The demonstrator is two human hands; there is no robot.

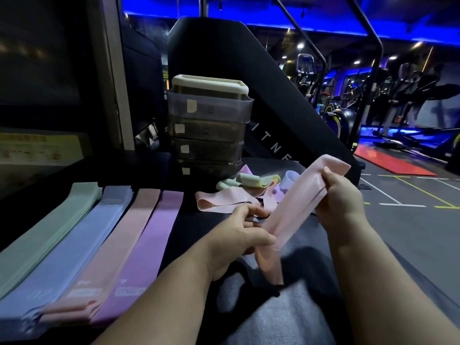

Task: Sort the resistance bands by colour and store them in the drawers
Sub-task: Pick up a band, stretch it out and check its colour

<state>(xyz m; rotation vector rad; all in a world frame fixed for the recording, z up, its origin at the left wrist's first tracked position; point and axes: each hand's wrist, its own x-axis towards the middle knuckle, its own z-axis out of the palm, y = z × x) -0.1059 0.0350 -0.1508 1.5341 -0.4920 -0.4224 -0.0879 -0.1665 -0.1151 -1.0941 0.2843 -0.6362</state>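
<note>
Four flat stacks lie side by side at the left of the table (pixel 194 227): green stack (pixel 49 232), blue stack (pixel 82 245), pink stack (pixel 119 245) and purple stack (pixel 151 245), each just beside the next. Behind them and to the right stand the drawers (pixel 206 130), four tiers, all seemingly pushed in. At their foot sits a heap (pixel 239 192) of unsorted bands in mixed colours.

In front of the heap the left hand (pixel 239 235) has its fingers curled round the lower part of a pink band (pixel 293 202). The right hand (pixel 341 195) grips the upper end. The band is held in the air between them, tilted up to the right, its tail dangling below the left hand.

The band looks folded along its length. Laid down like that, it would likely sit crooked on the pink stack, whose near end already fans out, and could spill onto its neighbours. In this dim blue light, pink and purple could also be mistaken for each other.

Bare table between the purple stack and the hands leaves an open path leftward. The table's right edge runs close under the right forearm, with floor beyond, so a band let slip there would fall off.
</note>
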